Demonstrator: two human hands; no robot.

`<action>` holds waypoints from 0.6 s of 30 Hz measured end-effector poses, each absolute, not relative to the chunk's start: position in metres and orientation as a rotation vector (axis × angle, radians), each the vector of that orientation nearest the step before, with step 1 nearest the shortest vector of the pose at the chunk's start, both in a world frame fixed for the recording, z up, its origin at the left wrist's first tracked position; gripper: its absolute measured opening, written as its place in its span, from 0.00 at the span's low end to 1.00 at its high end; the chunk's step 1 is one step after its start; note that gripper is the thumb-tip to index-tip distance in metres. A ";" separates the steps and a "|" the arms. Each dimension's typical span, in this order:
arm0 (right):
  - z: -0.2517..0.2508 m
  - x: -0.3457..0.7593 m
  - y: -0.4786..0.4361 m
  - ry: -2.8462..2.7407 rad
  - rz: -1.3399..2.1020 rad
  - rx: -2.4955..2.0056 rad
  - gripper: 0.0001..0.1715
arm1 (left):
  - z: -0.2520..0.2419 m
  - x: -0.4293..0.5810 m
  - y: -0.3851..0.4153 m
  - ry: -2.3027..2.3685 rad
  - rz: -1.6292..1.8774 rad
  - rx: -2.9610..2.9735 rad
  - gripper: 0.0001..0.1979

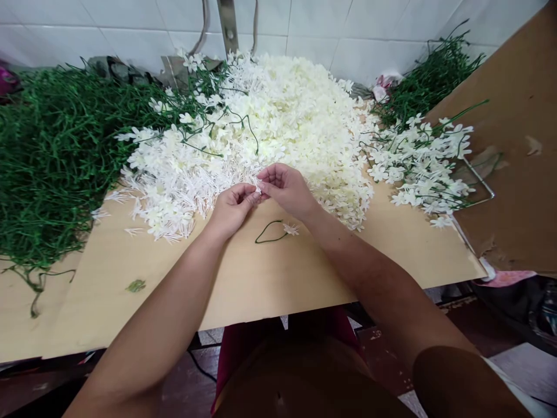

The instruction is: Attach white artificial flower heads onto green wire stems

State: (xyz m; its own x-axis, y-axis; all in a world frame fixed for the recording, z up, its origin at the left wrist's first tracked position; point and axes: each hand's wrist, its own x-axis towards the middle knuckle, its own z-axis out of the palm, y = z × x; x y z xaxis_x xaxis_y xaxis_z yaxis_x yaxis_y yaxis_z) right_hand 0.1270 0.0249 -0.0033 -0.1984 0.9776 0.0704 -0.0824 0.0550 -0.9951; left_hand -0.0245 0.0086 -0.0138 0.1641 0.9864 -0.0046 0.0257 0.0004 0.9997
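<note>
My left hand [235,208] and my right hand [288,187] meet over the table, thumbs and fingertips pinched together. Between them is a small white artificial flower piece [258,189], mostly covered by the fingers. Just below my hands lies a looped green stem [266,240] with a spiky white flower centre [290,229] at one end. Behind my hands spreads a large heap of cream-white artificial petals [300,110]. Left of it, thin spiky white pieces [195,191] are piled up close to my left hand.
A big tangle of green plastic stems [56,139] covers the table's left side, with more stems [435,78] at back right. Assembled white flowers [426,165] lie beside a leaning brown cardboard sheet [517,151]. A small leaf-like scrap [136,285] rests on the tabletop [270,284]. White tiles [313,20] stand behind.
</note>
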 end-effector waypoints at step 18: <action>0.007 0.160 0.043 -1.352 0.939 -1.241 0.10 | -0.014 -0.026 0.011 1.115 1.111 1.262 0.25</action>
